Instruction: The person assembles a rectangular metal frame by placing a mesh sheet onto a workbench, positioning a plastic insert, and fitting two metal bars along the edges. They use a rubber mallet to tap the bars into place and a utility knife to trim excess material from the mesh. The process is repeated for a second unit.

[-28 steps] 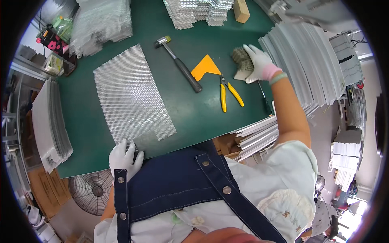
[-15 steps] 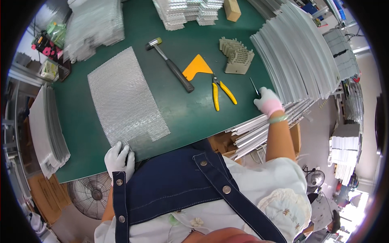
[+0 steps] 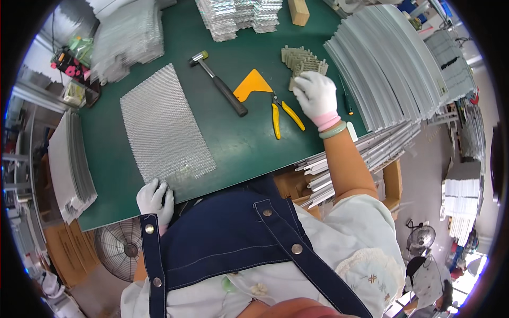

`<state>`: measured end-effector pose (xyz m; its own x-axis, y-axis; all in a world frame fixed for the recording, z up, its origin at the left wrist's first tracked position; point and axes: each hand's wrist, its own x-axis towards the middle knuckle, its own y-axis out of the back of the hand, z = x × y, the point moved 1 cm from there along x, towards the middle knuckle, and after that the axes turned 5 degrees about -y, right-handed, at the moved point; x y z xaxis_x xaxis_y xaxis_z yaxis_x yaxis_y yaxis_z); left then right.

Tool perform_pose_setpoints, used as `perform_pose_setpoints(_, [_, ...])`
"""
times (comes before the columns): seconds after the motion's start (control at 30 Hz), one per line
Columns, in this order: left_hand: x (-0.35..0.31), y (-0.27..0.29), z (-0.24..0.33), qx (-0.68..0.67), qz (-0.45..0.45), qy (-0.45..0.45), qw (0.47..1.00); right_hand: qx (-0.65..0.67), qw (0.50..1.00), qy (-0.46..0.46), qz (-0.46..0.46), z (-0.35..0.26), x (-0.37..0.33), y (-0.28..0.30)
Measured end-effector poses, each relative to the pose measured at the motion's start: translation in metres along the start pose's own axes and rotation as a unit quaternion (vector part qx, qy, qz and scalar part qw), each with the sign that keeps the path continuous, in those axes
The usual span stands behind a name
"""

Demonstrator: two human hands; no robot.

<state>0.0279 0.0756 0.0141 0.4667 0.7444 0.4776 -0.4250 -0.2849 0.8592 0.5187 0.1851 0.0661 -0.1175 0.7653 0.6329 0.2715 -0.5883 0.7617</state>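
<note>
My left hand (image 3: pixel 155 201), white-gloved, rests at the near table edge with fingers apart, touching the near corner of a silvery honeycomb-textured sheet (image 3: pixel 161 124). The sheet's near end looks clear and smooth. Farther right, my right hand (image 3: pixel 317 96), in a white glove with a pink cuff, reaches over a row of beige toothed plastic pieces (image 3: pixel 300 57). Its fingers are bent and slightly apart; the hand covers the row's near end. Right of it lies a screwdriver (image 3: pixel 348 102) with a dark handle. Yellow-handled cutting pliers (image 3: pixel 283 115) lie to its left.
A mallet (image 3: pixel 225 90) and an orange scraper (image 3: pixel 252 85) lie mid-table. Stacks of thin panels stand at the right (image 3: pixel 387 69) and left (image 3: pixel 71 164). More textured sheets (image 3: pixel 238 18) and a wooden block (image 3: pixel 299 12) are at the back. A fan (image 3: pixel 127 252) stands below.
My right hand has let go of the screwdriver and moved left and away from me to the beige pieces. The left hand stays at the sheet's near corner.
</note>
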Motion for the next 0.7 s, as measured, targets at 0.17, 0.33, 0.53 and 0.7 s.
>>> perform_pose_setpoints(0.17, [-0.003, -0.004, 0.002, 0.006, 0.031, 0.001, 1.0, -0.058, 0.951, -0.196, -0.233, -0.058, -0.029, -0.001])
perform_pose_setpoints(0.33, [-0.003, -0.007, 0.0, 0.025, 0.049, -0.019, 0.998, -0.001, 0.972, -0.188, -0.143, -0.055, -0.05, -0.015])
perform_pose_setpoints(0.53, [0.005, -0.002, 0.006, 0.036, 0.039, -0.01, 0.999, -0.006, 0.954, -0.154, -0.256, -0.054, 0.042, -0.04])
perform_pose_setpoints(0.7, [0.003, -0.003, 0.003, 0.012, 0.035, -0.006, 0.999, -0.084, 0.852, -0.276, -0.437, -0.076, 0.047, 0.021])
